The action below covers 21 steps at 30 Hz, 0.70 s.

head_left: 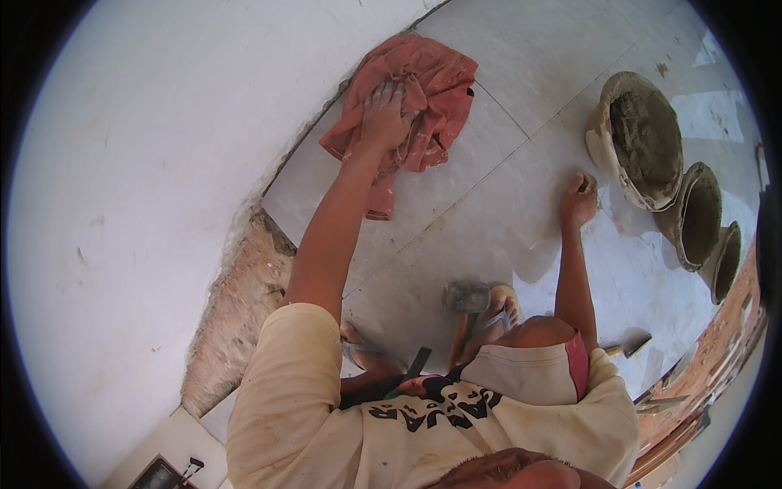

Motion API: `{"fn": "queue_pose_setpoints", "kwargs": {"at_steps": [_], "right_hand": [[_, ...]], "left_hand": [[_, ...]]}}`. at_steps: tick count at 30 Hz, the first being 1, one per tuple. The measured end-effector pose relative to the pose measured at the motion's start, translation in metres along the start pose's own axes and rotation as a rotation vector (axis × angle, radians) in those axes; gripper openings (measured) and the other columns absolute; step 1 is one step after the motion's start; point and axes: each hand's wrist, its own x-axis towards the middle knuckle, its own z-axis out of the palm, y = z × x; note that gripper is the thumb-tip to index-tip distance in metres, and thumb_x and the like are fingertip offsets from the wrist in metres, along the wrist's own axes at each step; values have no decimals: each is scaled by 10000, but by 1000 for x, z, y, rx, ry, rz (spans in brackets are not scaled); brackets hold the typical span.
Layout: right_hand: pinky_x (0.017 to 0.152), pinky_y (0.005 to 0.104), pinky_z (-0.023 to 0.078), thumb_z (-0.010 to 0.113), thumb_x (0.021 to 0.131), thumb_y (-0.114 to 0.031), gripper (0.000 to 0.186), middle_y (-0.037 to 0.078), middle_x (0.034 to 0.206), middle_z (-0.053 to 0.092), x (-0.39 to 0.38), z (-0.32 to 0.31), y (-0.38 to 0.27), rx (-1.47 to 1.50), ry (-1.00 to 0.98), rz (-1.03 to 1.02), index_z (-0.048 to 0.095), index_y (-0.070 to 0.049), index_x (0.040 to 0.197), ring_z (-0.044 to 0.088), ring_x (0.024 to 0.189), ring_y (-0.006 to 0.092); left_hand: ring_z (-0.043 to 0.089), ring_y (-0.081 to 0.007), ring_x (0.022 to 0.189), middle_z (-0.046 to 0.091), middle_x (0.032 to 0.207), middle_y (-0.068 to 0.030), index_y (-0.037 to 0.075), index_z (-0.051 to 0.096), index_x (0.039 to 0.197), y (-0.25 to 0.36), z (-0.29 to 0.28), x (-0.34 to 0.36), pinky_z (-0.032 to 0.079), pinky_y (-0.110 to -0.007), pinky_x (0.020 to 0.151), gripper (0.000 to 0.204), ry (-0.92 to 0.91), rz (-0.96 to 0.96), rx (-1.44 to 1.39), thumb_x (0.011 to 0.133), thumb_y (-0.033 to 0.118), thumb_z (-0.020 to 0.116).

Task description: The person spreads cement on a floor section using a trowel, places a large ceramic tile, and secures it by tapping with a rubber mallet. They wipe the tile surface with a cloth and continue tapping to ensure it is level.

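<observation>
While the left hand [385, 118] lies palm down on a crumpled red cloth [440, 90] at the far side, its fingers are spread apart and press into the folds; whether they pinch any of the fabric cannot be told. The cloth is bunched on the grey tiled floor [456, 212], close beside the white wall [147, 163] on the left, with one narrow end trailing toward the near side. Pale smears mark its surface.

Off to the right, the right hand [579, 200] is held apart from the cloth, its fingers curled into a loose fist with a small gap; whether anything sits inside it cannot be told. Nearest to it is a large, mortar-crusted bowl [604, 149] on the right, tilted in view, with grey mortar [639, 134] inside. Two smaller bowls [699, 216], also crusted, stand in a row nearer and farther right.

On the near side, a mallet [466, 297] with a dark head and wooden handle is just beside the person's right foot [498, 312], which wears a sandal, as does the left foot [358, 346]. A small tool [638, 343] lies farther right. Along the wall's base at near left runs a rough, broken patch [240, 301] of reddish-brown material.
</observation>
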Motion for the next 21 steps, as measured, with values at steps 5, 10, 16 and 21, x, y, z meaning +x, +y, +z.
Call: {"fn": "queue_pose_setpoints", "kwargs": {"at_steps": [5,10,16,21], "right_hand": [[819,454,502,549,939,-342,295,128,1018,706,-2,-3,-4,34,20,-39,702,-114,1049,665,939,355],[828,455,502,542,935,-340,293,127,1026,705,-7,-5,-7,-6,-26,-32,706,-122,1042,663,946,359],[828,455,503,537,924,-343,303,119,1050,702,-5,-5,-3,-36,-29,-58,710,-131,1053,664,951,349],[834,450,503,544,919,-328,286,114,1068,698,-7,-5,-7,4,-47,-83,711,-137,1050,661,963,345]], "left_hand": [[419,-405,1259,449,1387,-203,24,457,1397,-4,-27,-123,323,-539,1072,601,-11,-31,33,892,326,580],[473,-391,1108,490,1191,-206,21,495,1334,2,-68,-267,400,-499,953,553,-233,-44,54,830,222,600],[561,-404,1064,509,1150,-203,85,520,1264,0,-134,-397,478,-503,883,496,-776,-44,-33,784,132,634],[627,-418,1017,578,1136,-214,87,538,1251,-19,-188,-430,512,-495,861,479,-995,-194,-35,787,142,646]]}}
